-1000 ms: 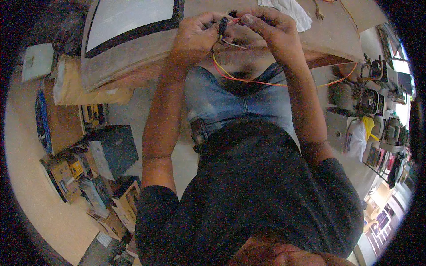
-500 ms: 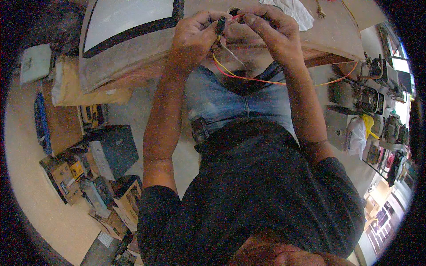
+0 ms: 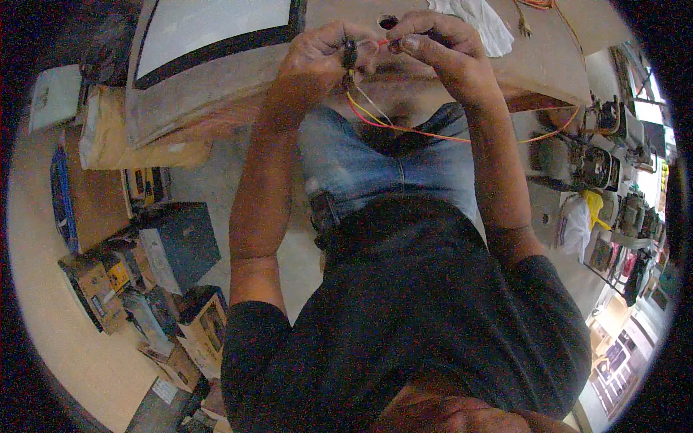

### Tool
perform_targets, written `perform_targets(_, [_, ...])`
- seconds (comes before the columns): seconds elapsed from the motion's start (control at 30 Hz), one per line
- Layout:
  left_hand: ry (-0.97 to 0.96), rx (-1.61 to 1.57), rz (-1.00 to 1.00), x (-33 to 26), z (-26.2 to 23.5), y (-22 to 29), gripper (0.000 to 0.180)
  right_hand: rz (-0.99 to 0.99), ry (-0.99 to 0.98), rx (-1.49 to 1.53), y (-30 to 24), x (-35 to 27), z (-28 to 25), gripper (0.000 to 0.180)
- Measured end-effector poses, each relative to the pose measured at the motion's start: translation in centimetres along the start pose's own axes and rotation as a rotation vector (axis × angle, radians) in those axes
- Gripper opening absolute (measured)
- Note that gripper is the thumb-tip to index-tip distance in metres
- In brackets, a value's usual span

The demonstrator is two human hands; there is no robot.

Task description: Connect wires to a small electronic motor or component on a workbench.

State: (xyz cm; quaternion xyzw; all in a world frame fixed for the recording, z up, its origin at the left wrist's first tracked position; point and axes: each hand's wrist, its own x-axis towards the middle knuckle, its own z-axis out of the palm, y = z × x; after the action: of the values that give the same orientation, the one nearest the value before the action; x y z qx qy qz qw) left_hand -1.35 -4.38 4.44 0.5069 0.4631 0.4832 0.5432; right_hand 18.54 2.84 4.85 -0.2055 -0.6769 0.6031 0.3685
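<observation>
The left hand [image 3: 312, 61] grips a small black elongated connector [image 3: 350, 54], apparently steadying it while the right hand [image 3: 453, 56] pinches a thin red wire [image 3: 383, 44].

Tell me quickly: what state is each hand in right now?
Left hand: closed, holding a black piece.
Right hand: closed, thumb and finger pinching a red wire.

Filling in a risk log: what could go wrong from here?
1. The red wire could slip: the right hand holds it only by the fingertips.
2. Dropped, it might enter the round hole nearby in the tabletop.
3. The red-and-yellow wire loop passes under the right forearm, which could snag it.
</observation>
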Motion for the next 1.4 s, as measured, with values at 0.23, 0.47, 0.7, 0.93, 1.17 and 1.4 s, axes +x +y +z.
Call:
perform_targets(0.23, [-0.034,-0.021,-0.02,0.1,0.0,0.1,0.016,-0.063,-0.036,0.009,0.7,0.3,0.0,0.012])
perform_targets(0.47, [-0.173,0.043,-0.011,0.8,-0.1,-0.3,0.021,-0.028,-0.013,-0.012,-0.7,-0.1,0.5,0.01])
perform_targets(0.7, [-0.219,-0.136,-0.01,1.7,0.4,-0.3,0.02,-0.119,0.006,-0.229,-1.1,0.1,0.0,0.011])
perform_targets(0.93, [0.001,0.057,-0.039,1.3,1.4,1.0,0.016,-0.056,0.212,-0.089,0.2,-0.1,-0.2,0.017])
perform_targets(1.17, [0.13,0.281,0.024,0.1,3.1,2.0,0.013,0.118,0.25,-0.044,-2.2,-2.1,1.4,0.02])
perform_targets(1.4, [0.142,0.225,0.201,0.0,2.9,0.8,0.012,0.168,0.231,0.003,-2.7,-1.8,1.7,0.017])
